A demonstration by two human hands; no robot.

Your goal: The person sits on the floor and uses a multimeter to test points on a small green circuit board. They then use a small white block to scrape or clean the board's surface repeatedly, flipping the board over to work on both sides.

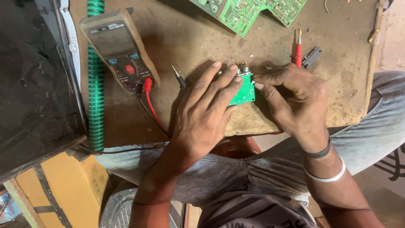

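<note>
Nearest the camera: the person's lap in grey trousers (236,169), forearms coming up from the bottom edge. Right wrist has a dark band (317,153) and a silver bangle (327,177). Lower left, a yellow box (59,190) beside the knee (contents not visible, top hidden) and a round metal lid or plate (120,209) partly cut off.

Next up, the wooden board (190,122) resting across the knees as a work surface. Left hand (204,112) lies flat over a small green circuit board (244,90), fingers extended and close together, tips pressing down on the board's left part. Right hand (295,99) is at the board's right edge, fingers curled in tight, thumb and forefinger pinching the edge or something on it (cannot tell which). Small board sits near the wooden board's front edge, centre, between the two hands; a metal part (244,67) sticks up at its far end.

Just left of the left hand: black probe (178,76) lying loose, red lead (151,103) plugged into the multimeter (119,48), which lies face up. Green ribbed hose (96,84) runs along the left edge. Right of the hands: red probe (298,50) and a black chip (311,57), touching or nearly so.

Far edge: larger green circuit board (249,12), partly out of frame. Far left, a dark panel (33,84).
</note>
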